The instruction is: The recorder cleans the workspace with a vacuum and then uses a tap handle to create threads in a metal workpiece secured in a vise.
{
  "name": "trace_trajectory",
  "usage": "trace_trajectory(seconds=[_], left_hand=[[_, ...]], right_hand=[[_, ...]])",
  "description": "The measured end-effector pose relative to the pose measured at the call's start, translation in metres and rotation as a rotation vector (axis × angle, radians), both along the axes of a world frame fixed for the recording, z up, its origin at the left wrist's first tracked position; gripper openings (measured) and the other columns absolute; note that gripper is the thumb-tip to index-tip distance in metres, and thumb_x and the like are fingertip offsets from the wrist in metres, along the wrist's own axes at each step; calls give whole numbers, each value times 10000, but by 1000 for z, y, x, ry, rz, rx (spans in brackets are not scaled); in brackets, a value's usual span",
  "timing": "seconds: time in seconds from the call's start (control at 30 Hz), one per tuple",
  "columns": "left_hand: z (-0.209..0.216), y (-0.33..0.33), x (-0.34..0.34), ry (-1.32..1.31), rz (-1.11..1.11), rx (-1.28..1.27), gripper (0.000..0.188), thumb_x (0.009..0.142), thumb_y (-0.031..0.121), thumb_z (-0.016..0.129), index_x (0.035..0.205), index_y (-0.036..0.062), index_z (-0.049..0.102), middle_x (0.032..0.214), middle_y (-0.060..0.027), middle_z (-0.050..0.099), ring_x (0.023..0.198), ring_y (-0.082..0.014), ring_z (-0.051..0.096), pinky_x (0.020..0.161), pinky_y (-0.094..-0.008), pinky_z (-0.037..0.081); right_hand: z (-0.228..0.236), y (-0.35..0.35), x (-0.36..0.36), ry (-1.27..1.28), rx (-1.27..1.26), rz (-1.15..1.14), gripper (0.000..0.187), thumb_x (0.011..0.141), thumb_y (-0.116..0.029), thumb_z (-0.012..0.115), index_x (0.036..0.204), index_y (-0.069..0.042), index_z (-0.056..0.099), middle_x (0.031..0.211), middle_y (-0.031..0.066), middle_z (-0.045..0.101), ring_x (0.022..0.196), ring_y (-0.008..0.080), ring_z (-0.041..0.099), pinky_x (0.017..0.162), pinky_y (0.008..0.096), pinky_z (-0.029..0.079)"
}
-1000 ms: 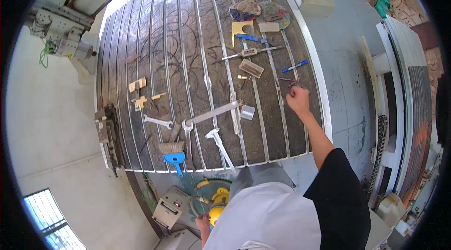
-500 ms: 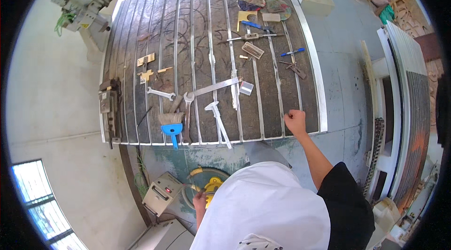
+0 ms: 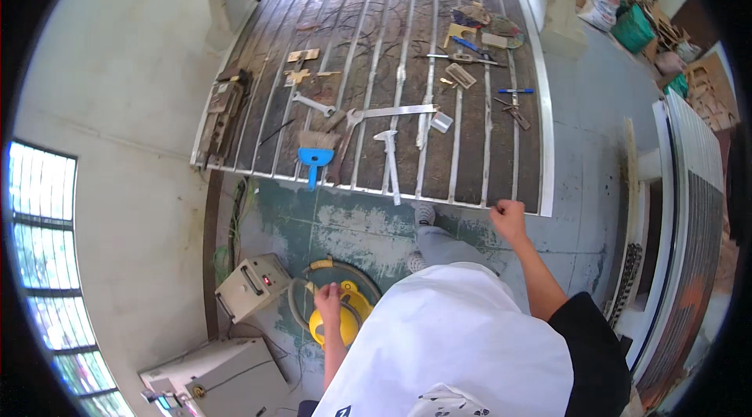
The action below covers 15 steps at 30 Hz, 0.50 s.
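My right hand is closed at the near right edge of a slotted worktable. Its fingers are pinched together, and whatever they may hold is hidden. Lower on the left, my left hand is curled closed in front of a yellow vacuum cleaner, and its palm is hidden. Nearest the front of the table lie a white caliper, a blue-handled brush and a large open-end wrench. A smaller wrench, a steel ruler and a small clear-and-grey box lie behind them.
Farther back on the right are a blue pen, a tap wrench and rags. A vise-like fixture sits at the left edge. A beige box and a hose stand on the floor; a machine is at right.
The view has shifted, so the table sits higher and more floor and my feet show. My right hand has drawn back to the table's front edge. My left hand has risen, still closed.
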State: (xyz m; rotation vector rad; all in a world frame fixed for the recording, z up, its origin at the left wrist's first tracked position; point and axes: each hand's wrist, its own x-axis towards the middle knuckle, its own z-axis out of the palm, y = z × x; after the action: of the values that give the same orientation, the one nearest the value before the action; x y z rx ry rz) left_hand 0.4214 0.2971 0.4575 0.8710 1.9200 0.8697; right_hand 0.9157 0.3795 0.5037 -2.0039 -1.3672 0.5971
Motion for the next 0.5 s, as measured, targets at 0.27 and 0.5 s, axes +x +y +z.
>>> trace_trajectory(seconds=[0.27, 0.5], left_hand=[[-19, -20, 19, 67, -101, -34, 184, 860, 129, 646, 904, -47, 676, 711, -72, 660, 647, -127, 601, 618, -285, 489], [-12, 4, 34, 134, -148, 4, 197, 857, 150, 652, 911, -39, 674, 692, -99, 669, 619, -163, 627, 613, -299, 493]], right_hand=[[-12, -51, 27, -41, -38, -102, 223, 612, -103, 633, 524, 26, 474, 472, 175, 433, 437, 244, 434, 466, 382, 368], [-6, -32, 26, 76, 3, -169, 149, 612, -34, 614, 594, 7, 472, 510, 122, 425, 489, 172, 418, 478, 345, 369]])
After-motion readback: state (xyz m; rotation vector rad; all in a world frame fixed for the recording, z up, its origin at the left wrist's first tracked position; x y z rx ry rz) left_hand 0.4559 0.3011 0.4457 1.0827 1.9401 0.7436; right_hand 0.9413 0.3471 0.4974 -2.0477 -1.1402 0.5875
